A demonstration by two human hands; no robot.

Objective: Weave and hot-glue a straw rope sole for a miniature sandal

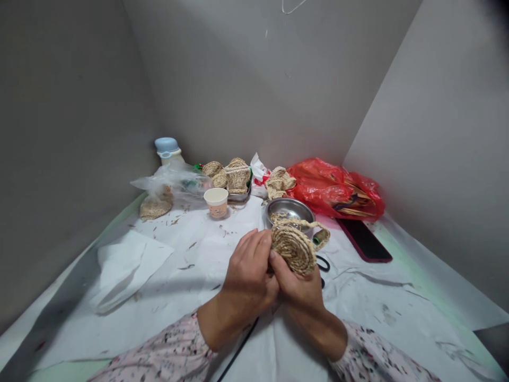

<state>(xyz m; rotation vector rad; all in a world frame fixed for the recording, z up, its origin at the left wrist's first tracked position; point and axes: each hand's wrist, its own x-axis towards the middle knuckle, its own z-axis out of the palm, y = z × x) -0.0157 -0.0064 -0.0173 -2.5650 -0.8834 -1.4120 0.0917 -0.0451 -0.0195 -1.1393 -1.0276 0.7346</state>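
Two hands of yours close together around one piece of work at lower center of the frame. Your left hand (248, 270) is curled, its fingers wrapped against the edge of a coiled straw disc (292, 248), while your right hand (296, 286) grips the disc from below, with its thumb pressed on the near rim. The disc's rough, tightly wound braid spirals inward, and a twisted straw loop (318, 232) arcs from it toward the upper right. Just behind the disc sits a shallow steel bowl (289, 209), its rim smooth and shiny.

Farther back, along the far edge, stand three rounded woven straw pieces (237, 176), with a flat woven disc (156, 207) at upper left, partly under a crinkled clear plastic bag (170, 183). Beside these are a paper cup (216, 201) and a blue-capped bottle (167, 148). To the right, a glossy red plastic bag (330, 188) bulges beside a flat phone in a dark red case (363, 240). A thin black cord (323, 262) curves out from beneath your right hand. Wrinkled white paper (199, 249), flecked with straw scraps, covers the surface, and your floral sleeves (159, 355) enter from the bottom edge.
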